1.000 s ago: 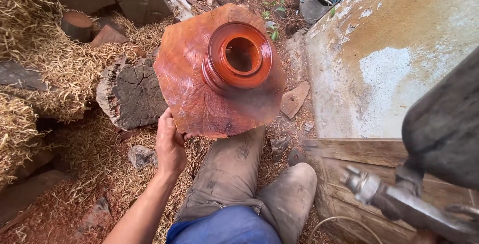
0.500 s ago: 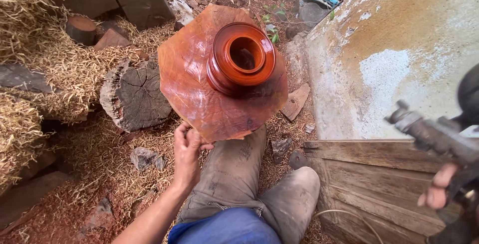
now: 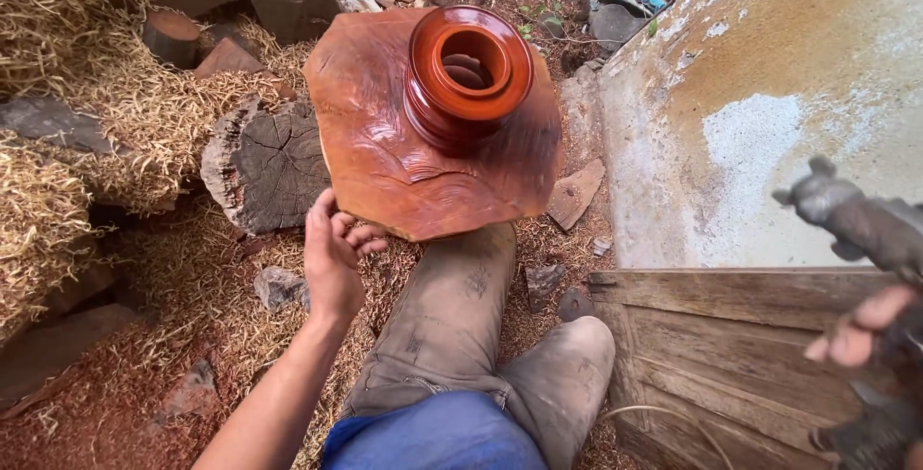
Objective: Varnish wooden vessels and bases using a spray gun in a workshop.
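Head view: glossy red-brown turned wooden piece [image 3: 437, 114], left hand [image 3: 334, 257] beside.

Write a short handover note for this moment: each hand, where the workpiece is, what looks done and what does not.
Left hand: open, fingers curled at the lower left edge of the red slab; contact cannot be told.
Right hand: at the right edge of the view, gripping a grey tool; blurred, so its kind cannot be told.
Workpiece: the slab with a turned round collar, hollow in the middle, sits tilted above the person's knee, beside a log stump.
Done: collar looks smooth and glossy.
Left: slab's outer edge is irregular and its face shows rough marks.
Around: shavings on the ground, wooden planks at right.
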